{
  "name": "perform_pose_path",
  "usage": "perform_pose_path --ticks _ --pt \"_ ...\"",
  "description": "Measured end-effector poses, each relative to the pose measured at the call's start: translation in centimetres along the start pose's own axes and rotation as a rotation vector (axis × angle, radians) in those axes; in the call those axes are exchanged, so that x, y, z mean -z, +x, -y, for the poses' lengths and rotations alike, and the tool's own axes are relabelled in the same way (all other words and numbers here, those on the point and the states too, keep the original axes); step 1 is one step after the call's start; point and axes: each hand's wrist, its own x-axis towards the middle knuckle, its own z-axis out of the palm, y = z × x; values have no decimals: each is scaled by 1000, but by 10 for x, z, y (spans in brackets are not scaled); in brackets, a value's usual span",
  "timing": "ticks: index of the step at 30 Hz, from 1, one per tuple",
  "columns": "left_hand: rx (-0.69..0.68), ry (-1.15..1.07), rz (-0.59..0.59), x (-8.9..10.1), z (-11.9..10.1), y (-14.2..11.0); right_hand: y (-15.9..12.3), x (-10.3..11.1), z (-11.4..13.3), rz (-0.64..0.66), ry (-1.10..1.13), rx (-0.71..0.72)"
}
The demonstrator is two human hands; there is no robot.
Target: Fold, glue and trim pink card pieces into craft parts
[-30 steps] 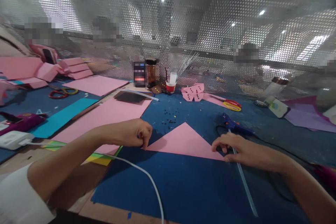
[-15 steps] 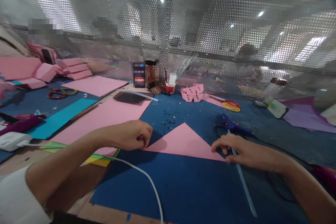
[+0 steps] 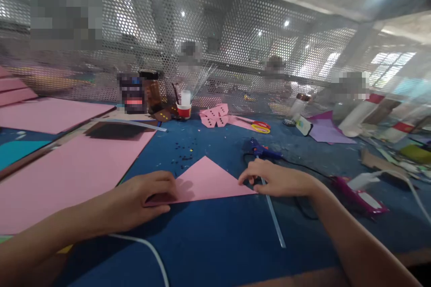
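Observation:
A pink paper triangle (image 3: pixel 208 179) lies on the blue work mat (image 3: pixel 208 242), its point facing away from me. My left hand (image 3: pixel 144 199) curls round its left corner, with fingers over the paper and thumb along the near edge; that corner is partly hidden. At the right corner, the fingertips of my right hand (image 3: pixel 269 177) rest on the paper, fingers apart and thumb near the tip. Under that hand runs a clear glue stick (image 3: pixel 274 224) from a blue glue gun (image 3: pixel 261 148). Beyond the triangle lie small black bits (image 3: pixel 185 158).
Large pink sheets (image 3: pixel 81 175) cover the left side. At the back stand a red and white cup (image 3: pixel 184 110), a dotted pink paper piece (image 3: pixel 214 115) and scissors (image 3: pixel 261 126). A purple glue gun (image 3: pixel 360 195) and purple paper (image 3: pixel 328 130) are at right; a white cable (image 3: pixel 148 244) crosses in front.
The view has swung to the right. My left hand has opened from a tight pinch at the left corner to a wider curl over it. My right hand stays at the right corner.

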Motion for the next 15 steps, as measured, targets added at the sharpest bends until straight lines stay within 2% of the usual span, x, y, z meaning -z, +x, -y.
perform_pose_path --ticks 3,7,11,15 --pt "60 -83 76 -3 5 1 9 -11 12 -143 62 14" --pt "70 -118 66 -8 12 1 24 -32 26 -231 82 109" --pt "52 -121 61 -12 18 1 33 -46 27 -244 -3 138" --pt "39 -102 53 -13 18 1 33 -47 27 -249 -97 155"
